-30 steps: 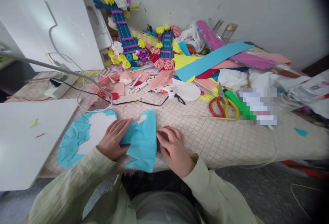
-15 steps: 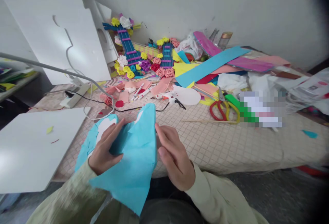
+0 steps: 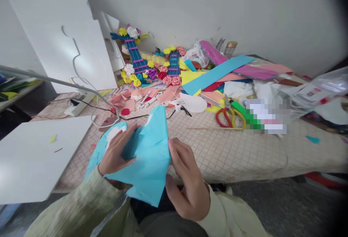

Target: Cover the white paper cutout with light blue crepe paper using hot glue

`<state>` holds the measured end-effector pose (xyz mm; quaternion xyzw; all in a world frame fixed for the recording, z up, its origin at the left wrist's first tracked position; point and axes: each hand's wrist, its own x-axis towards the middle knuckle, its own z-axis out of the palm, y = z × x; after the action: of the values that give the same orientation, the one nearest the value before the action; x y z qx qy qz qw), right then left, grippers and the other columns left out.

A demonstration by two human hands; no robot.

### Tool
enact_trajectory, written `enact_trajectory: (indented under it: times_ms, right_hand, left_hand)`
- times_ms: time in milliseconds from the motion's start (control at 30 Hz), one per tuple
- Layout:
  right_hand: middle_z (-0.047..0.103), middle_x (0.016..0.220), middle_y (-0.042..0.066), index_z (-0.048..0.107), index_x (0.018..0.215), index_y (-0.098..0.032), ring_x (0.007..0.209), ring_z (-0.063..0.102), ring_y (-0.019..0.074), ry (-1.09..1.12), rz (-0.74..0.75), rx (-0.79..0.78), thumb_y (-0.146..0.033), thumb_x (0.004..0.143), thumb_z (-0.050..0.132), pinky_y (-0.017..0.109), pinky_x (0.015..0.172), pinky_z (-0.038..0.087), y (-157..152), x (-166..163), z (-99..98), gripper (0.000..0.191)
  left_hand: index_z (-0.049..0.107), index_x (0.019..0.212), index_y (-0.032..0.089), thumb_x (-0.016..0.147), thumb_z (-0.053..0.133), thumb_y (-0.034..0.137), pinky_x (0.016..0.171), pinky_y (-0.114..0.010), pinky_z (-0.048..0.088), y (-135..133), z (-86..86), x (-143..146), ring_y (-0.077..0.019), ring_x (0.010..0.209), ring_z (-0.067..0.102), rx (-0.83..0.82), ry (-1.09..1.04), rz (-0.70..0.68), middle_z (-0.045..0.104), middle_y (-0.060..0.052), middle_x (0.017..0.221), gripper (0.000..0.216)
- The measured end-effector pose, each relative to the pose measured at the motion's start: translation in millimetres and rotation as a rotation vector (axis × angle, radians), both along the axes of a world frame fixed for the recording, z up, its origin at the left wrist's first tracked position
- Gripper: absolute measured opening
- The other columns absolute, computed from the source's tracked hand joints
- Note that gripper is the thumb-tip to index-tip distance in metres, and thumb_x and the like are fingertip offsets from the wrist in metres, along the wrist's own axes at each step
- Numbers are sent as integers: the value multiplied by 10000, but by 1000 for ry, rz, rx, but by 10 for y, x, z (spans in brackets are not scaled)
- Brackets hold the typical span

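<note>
A cardboard-like shape wrapped in light blue crepe paper [image 3: 146,146] is held above the table's near edge, with a loose flap of the paper hanging down. White patches show on its far side. My left hand [image 3: 116,153] is closed on its left part, fingers over the top and thumb on the near face. At the right edge of the shape, my right hand [image 3: 187,179] touches the paper with its index finger. Its thumb is spread lower down, close to the hanging flap. The undersides of both hands are hidden.
Scissors [image 3: 231,117] and a thin wooden stick [image 3: 212,128] lie right of centre. A glue gun [image 3: 179,107] with a black cord sits beyond the shape. Paper strips [image 3: 217,75] and flower-decorated paper guitars [image 3: 133,55] crowd the back. A white board [image 3: 35,157] lies left.
The blue shape has tilted, and its hanging flap has risen. My right hand has shifted slightly lower, its index finger still at the paper's edge. The camera view has shifted slightly.
</note>
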<state>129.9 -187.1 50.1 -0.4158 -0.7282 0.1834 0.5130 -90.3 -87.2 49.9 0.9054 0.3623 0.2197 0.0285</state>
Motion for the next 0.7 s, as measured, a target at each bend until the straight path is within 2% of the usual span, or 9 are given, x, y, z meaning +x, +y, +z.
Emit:
enact_trajectory:
  times_ms: [133,300,400,500,600,700]
  right_hand:
    - [419,1257,119,181,1389,-170,1178,355,278,-66,-106,31,-86,746,393,512,965,329,-16,24,-70,682]
    - [427,1250,117,230,1378,-185,1166,370,262,-10,-102,60,-58,756,403,498,957,343,-46,50,-158,658]
    - [492,1176,102,312,1345,-215,1129,423,228,97,-87,5,-62,796,382,460,935,383,0,63,-223,574]
    - [570,1071,83,417,1283,-243,1062,493,200,172,-98,-41,-95,833,391,420,895,429,95,69,-328,474]
    - [626,1005,64,513,1201,-251,984,552,184,205,-126,-38,-123,840,431,379,845,471,190,70,-446,392]
    - [659,933,54,584,1118,-242,902,586,177,186,-123,-45,-138,833,460,354,784,499,257,73,-529,328]
  left_hand:
    - [88,1404,232,806,389,548,967,-469,343,31,-44,18,-327,1158,463,23,42,-7,482,-141,1288,740]
    - [139,1396,194,812,403,502,926,-506,351,95,-199,28,-353,1106,497,103,2,-10,507,-179,1245,712]
    - [216,1371,166,789,435,496,950,-513,326,116,-261,72,-345,1133,467,21,-22,43,489,-178,1260,703]
    - [194,1373,136,780,469,440,964,-563,279,108,-240,91,-358,1210,365,-65,7,57,395,-204,1330,721]
    - [140,1389,162,768,491,360,980,-574,246,56,-153,49,-355,1265,266,-66,19,-46,312,-180,1387,740]
    - [198,1376,189,751,492,282,997,-530,254,-49,-83,1,-328,1252,294,-104,9,-166,350,-139,1374,697]
